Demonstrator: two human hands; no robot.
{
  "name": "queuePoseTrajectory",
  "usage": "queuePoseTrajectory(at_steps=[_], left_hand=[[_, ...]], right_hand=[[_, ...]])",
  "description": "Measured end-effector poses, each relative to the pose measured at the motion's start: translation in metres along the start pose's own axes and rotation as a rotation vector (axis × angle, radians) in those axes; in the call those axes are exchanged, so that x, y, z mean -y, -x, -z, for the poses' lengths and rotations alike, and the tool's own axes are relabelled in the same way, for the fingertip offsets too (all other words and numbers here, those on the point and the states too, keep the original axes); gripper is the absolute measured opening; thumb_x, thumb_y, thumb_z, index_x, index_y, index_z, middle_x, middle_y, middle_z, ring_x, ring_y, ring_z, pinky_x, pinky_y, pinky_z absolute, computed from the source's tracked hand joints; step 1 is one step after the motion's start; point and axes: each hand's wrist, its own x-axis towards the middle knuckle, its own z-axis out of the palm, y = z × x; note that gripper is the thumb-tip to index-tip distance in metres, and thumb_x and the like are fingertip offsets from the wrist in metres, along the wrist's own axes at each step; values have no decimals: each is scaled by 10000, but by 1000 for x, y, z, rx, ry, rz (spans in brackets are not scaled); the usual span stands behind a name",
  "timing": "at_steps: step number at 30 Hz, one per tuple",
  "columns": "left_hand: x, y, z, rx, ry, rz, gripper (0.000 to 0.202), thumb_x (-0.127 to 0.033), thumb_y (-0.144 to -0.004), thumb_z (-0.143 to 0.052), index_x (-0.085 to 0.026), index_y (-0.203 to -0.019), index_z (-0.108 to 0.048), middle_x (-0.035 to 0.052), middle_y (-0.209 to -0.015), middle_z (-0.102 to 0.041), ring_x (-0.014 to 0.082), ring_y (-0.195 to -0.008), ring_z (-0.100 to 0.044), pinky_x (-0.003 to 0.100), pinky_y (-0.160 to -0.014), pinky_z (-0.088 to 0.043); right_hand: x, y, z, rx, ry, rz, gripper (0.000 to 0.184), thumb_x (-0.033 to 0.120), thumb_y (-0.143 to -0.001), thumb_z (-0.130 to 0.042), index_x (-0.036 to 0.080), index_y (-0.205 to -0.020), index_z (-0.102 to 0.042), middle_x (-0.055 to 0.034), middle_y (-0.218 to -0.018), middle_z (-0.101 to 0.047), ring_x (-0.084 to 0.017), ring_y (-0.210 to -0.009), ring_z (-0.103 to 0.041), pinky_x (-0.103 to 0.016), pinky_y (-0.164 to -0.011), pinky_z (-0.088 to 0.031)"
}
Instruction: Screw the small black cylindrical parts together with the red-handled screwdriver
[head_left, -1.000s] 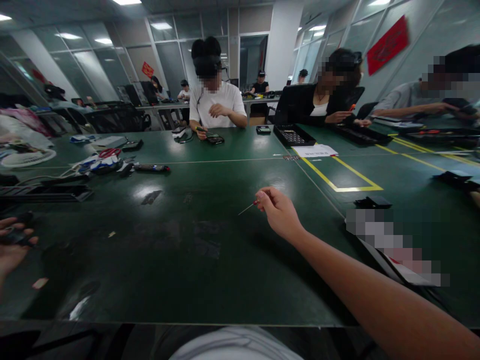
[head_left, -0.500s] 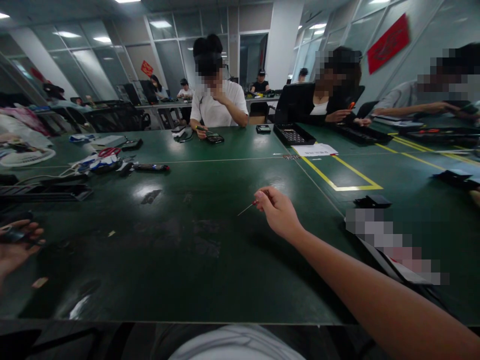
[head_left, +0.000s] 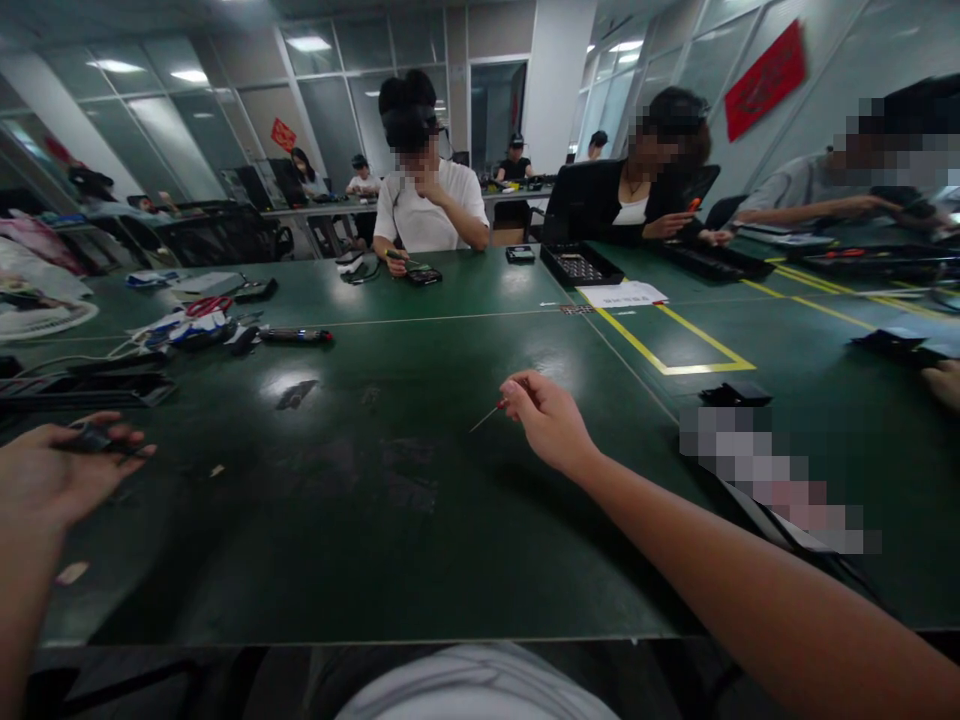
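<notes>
Above the middle of the green table, my right hand (head_left: 544, 415) is closed on a thin screwdriver (head_left: 485, 418). Its slim metal shaft points down and to the left, and a bit of red shows at the fingertips. At the left edge, my left hand (head_left: 56, 480) is turned partly palm up, fingers curled around a small dark object (head_left: 91, 437). A thin dark end of that object sticks out past the fingers; its kind is not clear. The two hands are far apart.
A black tray (head_left: 86, 388) and a pen-like tool (head_left: 296, 336) lie beyond my left hand. Cables and red-handled scissors (head_left: 208, 306) are behind them. A yellow tape outline (head_left: 705, 368) marks the right side. Across the table, a person (head_left: 431, 205) works on a small device (head_left: 424, 274).
My left hand has moved right and further into view with the dark object. My right hand keeps its hold on the screwdriver almost unmoved; the view has shifted slightly.
</notes>
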Motion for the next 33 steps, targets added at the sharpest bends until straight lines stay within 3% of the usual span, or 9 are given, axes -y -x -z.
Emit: queuePoseTrajectory(at_steps=[2,6,10,14,18,24,30,33], left_hand=[[-5,20,-37,13,123,29,200,-94,-704,-404,-167,-806,-560,37,-645,-523,175,-658,-535,313,-608,-554],[-7,50,-105,263,247,31,237,-130,-670,-438,-133,-849,-592,58,-688,-530,199,-689,-546,338,-629,-557],[-3,80,-165,567,320,131,219,-177,-680,-485,-124,-871,-577,68,-736,-549,217,-739,-566,350,-679,-551],[6,115,-220,772,281,208,264,-165,-621,-493,-118,-855,-606,74,-717,-537,218,-730,-568,350,-703,-531],[25,147,-261,932,213,166,265,-160,-617,-506,-125,-847,-630,65,-718,-540,194,-715,-545,325,-715,-488],[57,169,-283,1069,98,41,311,-163,-644,-475,-159,-912,-635,40,-736,-552,179,-738,-519,317,-722,-415],[68,164,-279,1075,158,-46,241,-195,-702,-461,-160,-866,-634,48,-770,-526,188,-781,-516,337,-787,-437],[71,160,-274,1098,161,-124,261,-289,-773,-510,-182,-992,-604,48,-863,-544,200,-848,-536,351,-830,-446]], right_hand=[[0,0,0,-2,1,-3,283,458,-981,-497,217,-935,-638,-6,-746,-674,-177,-697,-646,-321,-672,-477],[1,0,1,-10,-8,-6,282,457,-980,-501,213,-939,-637,-6,-746,-675,-175,-693,-645,-319,-674,-478],[3,0,2,-13,-24,3,280,457,-981,-506,211,-948,-635,-7,-756,-677,-174,-702,-642,-319,-683,-484],[3,0,3,-20,-34,9,278,458,-982,-508,213,-952,-636,-8,-763,-682,-171,-699,-640,-319,-685,-489],[2,0,3,-39,-25,15,288,468,-980,-507,217,-930,-639,-5,-734,-672,-170,-682,-638,-312,-662,-476],[7,1,4,-111,-24,-1,311,473,-982,-502,211,-893,-644,4,-684,-646,-153,-627,-609,-293,-618,-448],[11,3,5,-157,-74,-26,368,526,-989,-474,211,-886,-632,18,-639,-596,-138,-566,-557,-285,-564,-420],[8,2,4,-195,-113,-2,325,501,-992,-480,215,-929,-622,10,-686,-606,-146,-619,-571,-298,-613,-454]])
